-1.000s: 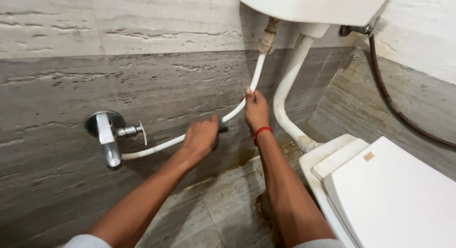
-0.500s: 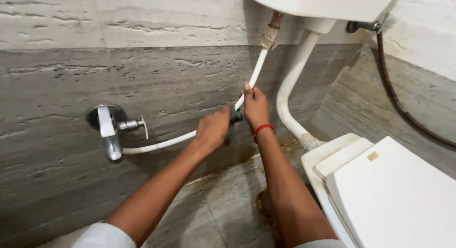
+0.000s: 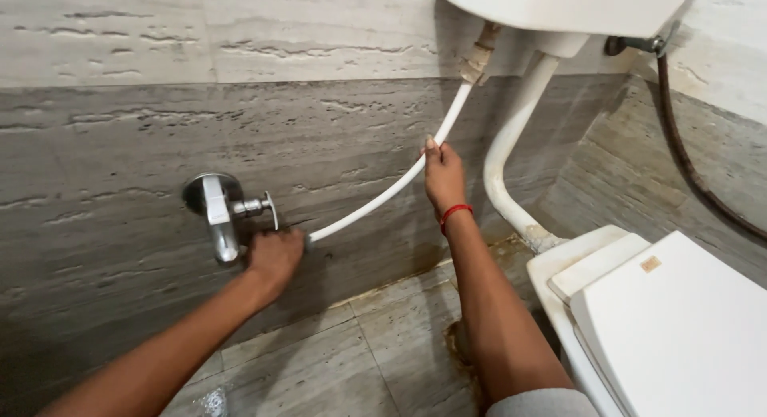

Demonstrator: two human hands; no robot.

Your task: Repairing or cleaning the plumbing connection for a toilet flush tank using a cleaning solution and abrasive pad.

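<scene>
Left hand [image 3: 274, 256] closed around the lower end of the white supply hose [image 3: 375, 201], right beside the chrome angle valve [image 3: 220, 213] on the grey tiled wall [image 3: 104, 161]; fingers wrapped around the hose end just right of the valve handle. Right hand [image 3: 444, 176], with a red wrist band [image 3: 454, 213], grips the same hose further up, fingers curled over it, well right of the valve. Hose runs from the valve diagonally up-right to the fitting [image 3: 479, 61] under the white cistern [image 3: 567, 5]. White flush pipe [image 3: 511, 145] drops from the cistern, further right of the valve than the hose, down to the toilet pan [image 3: 679, 321]. Dark hose [image 3: 679, 145] hangs on the side wall beyond the cistern. Floor tiles [image 3: 375, 353] below the valve are stained near the pipe base.
</scene>
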